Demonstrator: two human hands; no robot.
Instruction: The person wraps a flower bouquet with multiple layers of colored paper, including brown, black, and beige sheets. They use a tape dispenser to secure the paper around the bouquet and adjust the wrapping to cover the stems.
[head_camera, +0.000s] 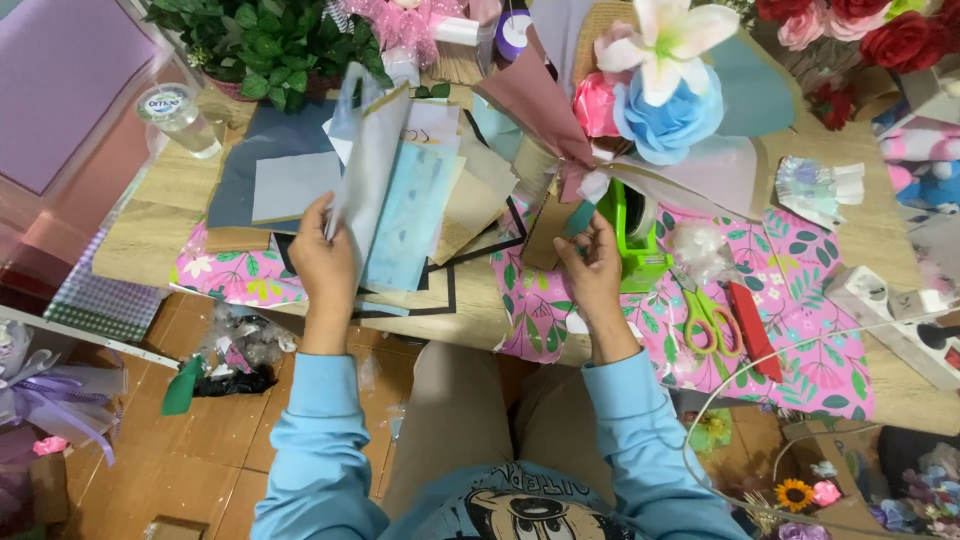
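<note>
Holding up a thin sheet of wrapping paper (372, 165) with the left hand (322, 262), fingers pinched shut on its lower edge. The sheet is pale grey-white, a bit see-through, standing almost on edge and bowed slightly, just left of the green tape dispenser (628, 235) with a fan of other papers between them. That fan (420, 215) is light blue, tan and cream sheets lying overlapped on the wooden table (150, 225).

Right hand (592, 265) is touching the near-left side of the tape dispenser, fingers curled together around the stem end of a bouquet (650, 95). The bouquet rises up and away from the dispenser: dusty pink and white wrap, a blue rose, a pink rose, a white lily on top.

Right of the dispenser, green-handled scissors (708, 320) and a red cutter (752, 330) lie on pink leaf-print paper (810, 300). Far left of the dispenser a clear plastic bottle (180, 120) stands near the table edge, with a leafy green plant (270, 45) behind the papers.
</note>
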